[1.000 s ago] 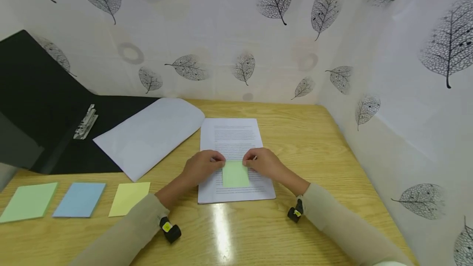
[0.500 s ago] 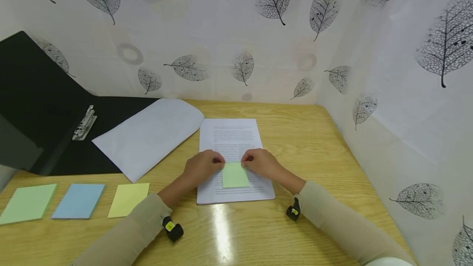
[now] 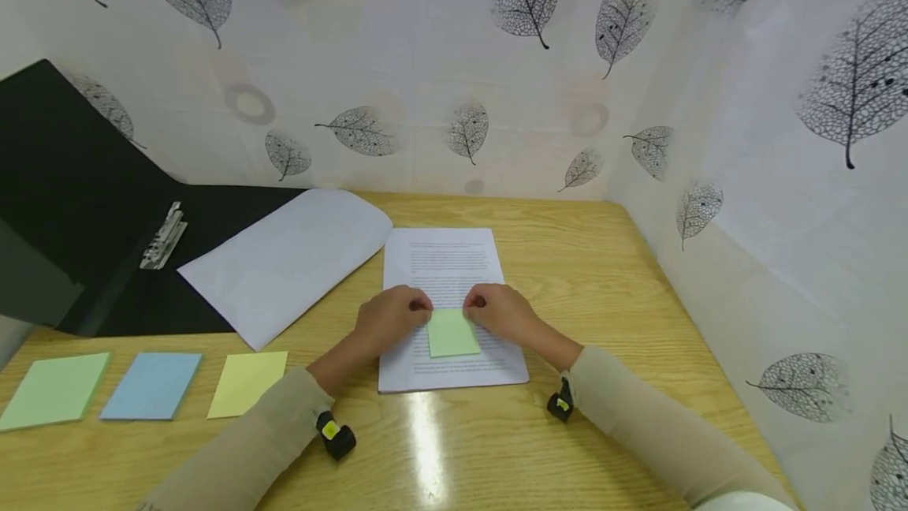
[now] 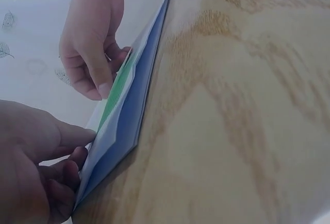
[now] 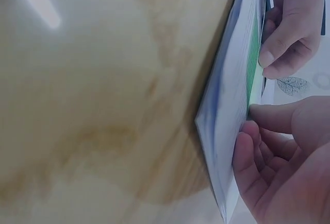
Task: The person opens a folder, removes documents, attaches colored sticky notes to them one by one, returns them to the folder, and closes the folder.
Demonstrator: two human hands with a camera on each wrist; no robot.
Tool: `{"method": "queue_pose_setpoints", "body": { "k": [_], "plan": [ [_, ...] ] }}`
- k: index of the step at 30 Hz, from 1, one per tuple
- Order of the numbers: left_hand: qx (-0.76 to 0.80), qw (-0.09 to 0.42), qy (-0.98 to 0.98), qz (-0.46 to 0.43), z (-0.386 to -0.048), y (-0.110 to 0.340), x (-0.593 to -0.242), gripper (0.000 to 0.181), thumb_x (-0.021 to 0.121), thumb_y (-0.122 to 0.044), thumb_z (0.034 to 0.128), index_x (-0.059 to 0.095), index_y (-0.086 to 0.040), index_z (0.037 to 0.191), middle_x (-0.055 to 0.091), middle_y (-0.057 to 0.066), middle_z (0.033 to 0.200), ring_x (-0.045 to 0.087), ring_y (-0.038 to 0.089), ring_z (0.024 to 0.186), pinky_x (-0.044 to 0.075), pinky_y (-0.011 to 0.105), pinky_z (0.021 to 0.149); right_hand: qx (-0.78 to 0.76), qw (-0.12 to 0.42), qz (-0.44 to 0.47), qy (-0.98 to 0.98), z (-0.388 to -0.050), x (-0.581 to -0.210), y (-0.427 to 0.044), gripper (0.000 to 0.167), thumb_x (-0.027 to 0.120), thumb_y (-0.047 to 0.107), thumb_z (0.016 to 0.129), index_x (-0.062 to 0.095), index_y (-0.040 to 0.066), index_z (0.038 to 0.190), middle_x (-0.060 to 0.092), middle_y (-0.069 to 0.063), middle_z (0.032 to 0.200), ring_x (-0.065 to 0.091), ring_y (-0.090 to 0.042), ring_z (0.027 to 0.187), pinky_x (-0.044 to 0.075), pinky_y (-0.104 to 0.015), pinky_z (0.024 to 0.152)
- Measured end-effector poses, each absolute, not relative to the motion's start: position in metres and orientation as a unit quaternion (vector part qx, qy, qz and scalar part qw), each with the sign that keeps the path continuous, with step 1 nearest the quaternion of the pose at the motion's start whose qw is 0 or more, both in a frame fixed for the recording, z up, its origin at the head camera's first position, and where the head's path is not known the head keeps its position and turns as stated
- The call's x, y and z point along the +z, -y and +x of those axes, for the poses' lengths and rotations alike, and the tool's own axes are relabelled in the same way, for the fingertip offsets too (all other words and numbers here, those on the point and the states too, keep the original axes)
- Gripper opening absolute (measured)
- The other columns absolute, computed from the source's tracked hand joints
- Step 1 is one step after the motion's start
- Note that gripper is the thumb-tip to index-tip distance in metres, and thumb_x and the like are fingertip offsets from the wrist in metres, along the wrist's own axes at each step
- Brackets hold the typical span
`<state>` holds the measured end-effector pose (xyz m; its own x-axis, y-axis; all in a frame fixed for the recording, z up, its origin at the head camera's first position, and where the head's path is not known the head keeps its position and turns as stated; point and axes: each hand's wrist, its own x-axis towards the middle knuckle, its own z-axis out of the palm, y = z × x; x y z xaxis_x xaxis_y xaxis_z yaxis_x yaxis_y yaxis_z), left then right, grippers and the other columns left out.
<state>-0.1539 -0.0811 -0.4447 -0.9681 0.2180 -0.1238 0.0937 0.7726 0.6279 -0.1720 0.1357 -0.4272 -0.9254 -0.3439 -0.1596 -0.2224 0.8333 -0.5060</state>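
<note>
A light green sticky note (image 3: 452, 335) lies over the lower half of a stack of printed pages (image 3: 454, 259) on the wooden table. At the note's upper left corner, my left hand (image 3: 390, 319) pinches it between thumb and finger. My right hand (image 3: 505, 314) pinches the upper right corner in the same way. Both wrist views show the note edge-on, a thin green strip (image 4: 117, 87) near the fingertips of both hands. Whether the note's underside touches the page cannot be told. Fingers cover its two top corners.
Left of the pages, green (image 3: 57, 390), blue (image 3: 152, 385) and yellow (image 3: 247, 382) sticky note pads sit in a row. Behind them lies an opened black folder (image 3: 206, 211) with a metal clip (image 3: 165, 236) and a blank white sheet (image 3: 291, 259). Leaf-patterned sheeting (image 3: 411, 61) borders the table.
The green note's lower edge has shifted slightly up and right over the page. Both hands keep their hold on its top corners, with only slight movement of the wrists.
</note>
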Motion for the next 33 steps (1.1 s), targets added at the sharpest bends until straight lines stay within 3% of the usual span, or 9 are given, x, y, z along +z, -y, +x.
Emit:
{"method": "queue_pose_setpoints", "body": {
  "k": [4,12,19,24,28,33],
  "plan": [
    [0.320,0.095,-0.939,0.083,-0.158,0.079,-0.445,0.013,0.072,-0.031,0.0934,0.073,-0.022,0.103,0.064,-0.007,0.085,0.056,0.013,0.074,0.041,0.033,0.068,-0.227,0.124,-0.142,-0.955,-0.175,-0.428,-0.133,0.011,0.073,0.025,0.094,0.067,0.015,0.095,0.067,0.003,0.085,0.058,-0.012,0.072,0.046,-0.029,0.067],
    [0.272,0.099,-0.954,0.079,-0.167,0.070,-0.447,0.024,0.071,-0.047,0.0912,0.067,-0.023,0.094,0.064,-0.006,0.078,0.056,0.016,0.069,0.039,0.036,0.066,-0.170,0.156,-0.140,-0.963,-0.183,-0.427,-0.123,0.032,0.070,0.045,0.094,0.063,0.014,0.090,0.062,0.002,0.076,0.054,-0.015,0.063,0.039,-0.028,0.056],
    [0.300,0.090,-0.945,0.095,-0.166,0.075,-0.450,0.012,0.069,-0.033,0.0952,0.070,-0.023,0.101,0.064,-0.005,0.082,0.056,0.014,0.071,0.041,0.033,0.065,-0.220,0.191,-0.116,-0.950,-0.184,-0.424,-0.132,0.024,0.070,0.034,0.096,0.062,0.012,0.091,0.060,-0.001,0.071,0.051,-0.013,0.055,0.041,-0.026,0.051],
    [0.323,0.080,-0.937,0.107,-0.164,0.083,-0.451,0.015,0.068,-0.024,0.0966,0.072,-0.020,0.110,0.062,-0.001,0.092,0.056,0.015,0.078,0.044,0.031,0.067,-0.243,0.201,-0.091,-0.945,-0.185,-0.423,-0.146,0.020,0.069,0.028,0.097,0.061,0.011,0.093,0.057,-0.004,0.067,0.047,-0.012,0.050,0.041,-0.025,0.046],
    [0.337,0.082,-0.932,0.109,-0.165,0.087,-0.452,0.019,0.068,-0.019,0.0957,0.072,-0.018,0.114,0.063,0.001,0.099,0.058,0.016,0.086,0.048,0.035,0.074,-0.234,0.197,-0.090,-0.948,-0.186,-0.420,-0.151,0.020,0.069,0.031,0.097,0.065,0.011,0.097,0.062,-0.003,0.076,0.051,-0.013,0.055,0.042,-0.025,0.050],
    [0.381,0.116,-0.912,0.103,-0.162,0.103,-0.448,0.029,0.064,-0.019,0.0983,0.068,-0.018,0.127,0.065,0.004,0.116,0.059,0.020,0.100,0.050,0.039,0.087,-0.213,0.146,-0.088,-0.962,-0.192,-0.412,-0.158,0.028,0.068,0.037,0.096,0.070,0.014,0.111,0.069,-0.003,0.097,0.060,-0.017,0.078,0.044,-0.032,0.066]
  ]
}}
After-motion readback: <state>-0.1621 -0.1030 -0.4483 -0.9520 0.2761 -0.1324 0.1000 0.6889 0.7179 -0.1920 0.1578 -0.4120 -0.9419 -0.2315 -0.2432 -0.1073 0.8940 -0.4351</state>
